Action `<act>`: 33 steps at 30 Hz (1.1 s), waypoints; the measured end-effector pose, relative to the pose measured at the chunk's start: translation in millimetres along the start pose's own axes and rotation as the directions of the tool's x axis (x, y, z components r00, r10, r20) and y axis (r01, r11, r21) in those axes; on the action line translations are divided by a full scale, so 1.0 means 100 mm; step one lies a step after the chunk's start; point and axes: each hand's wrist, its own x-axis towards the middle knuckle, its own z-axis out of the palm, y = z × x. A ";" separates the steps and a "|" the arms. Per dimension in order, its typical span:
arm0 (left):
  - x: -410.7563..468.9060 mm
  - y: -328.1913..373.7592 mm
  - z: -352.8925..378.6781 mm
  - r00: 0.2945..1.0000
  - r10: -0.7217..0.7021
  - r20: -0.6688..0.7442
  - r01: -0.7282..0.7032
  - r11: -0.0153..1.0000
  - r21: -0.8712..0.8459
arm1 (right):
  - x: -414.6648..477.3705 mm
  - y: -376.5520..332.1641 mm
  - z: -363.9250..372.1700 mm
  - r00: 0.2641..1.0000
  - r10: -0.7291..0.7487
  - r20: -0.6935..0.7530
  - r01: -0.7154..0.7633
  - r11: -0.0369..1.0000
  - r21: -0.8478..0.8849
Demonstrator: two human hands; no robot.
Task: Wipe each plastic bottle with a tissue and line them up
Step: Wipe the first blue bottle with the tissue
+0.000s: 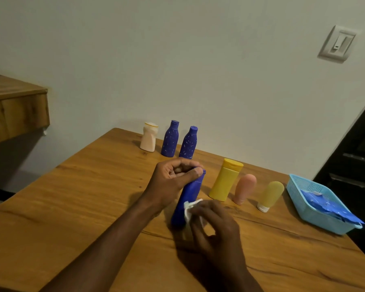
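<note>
Right hand (215,230): fingers pinch the tissue (191,208) against the lower side of the held bottle (189,194).
Held bottle: blue, base on the table (72,207), near its middle.
Left hand (173,178): fingers curled round its cap.
Right of it: yellow bottle (226,182), pink tube (244,188), yellow tube (270,196), then the basket (320,222).
By the wall: white bottle (149,138), blue bottles (170,140) (189,144), upright in a row.
</note>
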 end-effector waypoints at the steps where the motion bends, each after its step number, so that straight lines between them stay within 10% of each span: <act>1: 0.00 0.00 0.00 1.000 -0.002 0.020 0.002 1.000 -0.026 | 0.03 0.04 -0.05 0.996 0.000 -0.093 0.001 1.000 0.008; 6: 0.00 0.02 0.02 0.997 0.002 0.080 -0.003 1.000 0.019 | 0.31 0.12 -0.23 0.957 0.069 -0.283 -0.045 0.995 0.088; 25: 0.02 -0.01 0.01 0.989 -0.021 0.147 0.009 0.997 0.076 | 0.37 0.23 -0.20 0.962 -0.002 -0.274 0.005 1.000 0.012; 33: 0.01 0.00 -0.02 0.994 -0.027 0.109 0.023 0.999 0.040 | 0.16 0.33 -0.02 0.999 0.022 -0.025 -0.025 0.995 -0.101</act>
